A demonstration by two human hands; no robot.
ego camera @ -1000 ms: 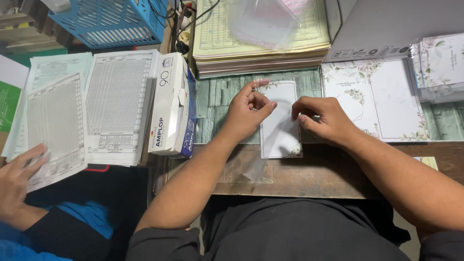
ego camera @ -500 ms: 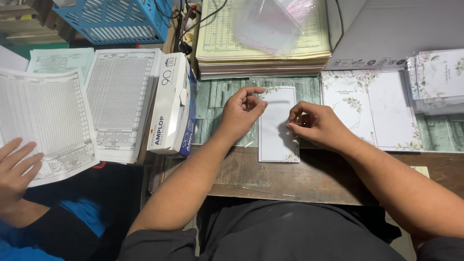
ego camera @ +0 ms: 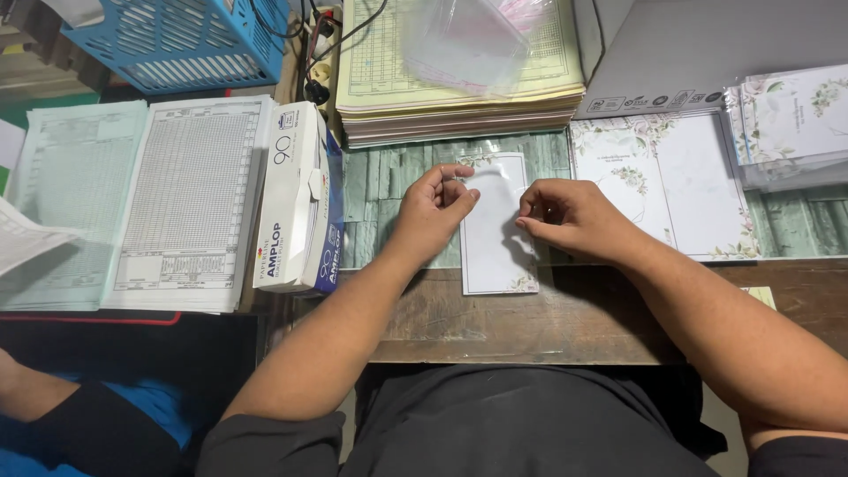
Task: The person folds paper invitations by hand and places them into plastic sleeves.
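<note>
Far left of the grip, a co-worker's forearm (ego camera: 35, 397) w/ a dark sleeve is showing at the bottom edge. Above it, ruled paper forms (ego camera: 185, 199) w/ fine grid print are lying flat in a pile. A blue plastic lattice basket (ego camera: 177, 40) is sitting beyond them. Just left of the left hand, a white cardboard envelope box (ego camera: 296, 199), long & rectangular w/ a blue side, is lying on the edge of the forms.

The left hand (ego camera: 433, 212) is resting on the card's left edge, thumb & forefinger pinching together at its upper left corner; what's between the tips is too small to tell. The card (ego camera: 495, 234) is a smooth white upright rectangle w/ a thin border & floral corners, lying flat between both hands, lower end over the worn brown wood table edge (ego camera: 459, 318), upper end on a green plank-pattern surface. The right hand (ego camera: 570, 216) is touching the card's right edge, fingers curling shut, pinching that edge.

Beyond the grip, a thick stack of yellowish ruled sheets (ego camera: 389, 79) is carrying a crinkly clear plastic sleeve (ego camera: 468, 40). Right of the right hand, bigger floral cards (ego camera: 680, 177) are lying flat; further right, more of them (ego camera: 791, 119) are stacked in clear wrap, w/ a grey box (ego camera: 707, 44) behind.
</note>
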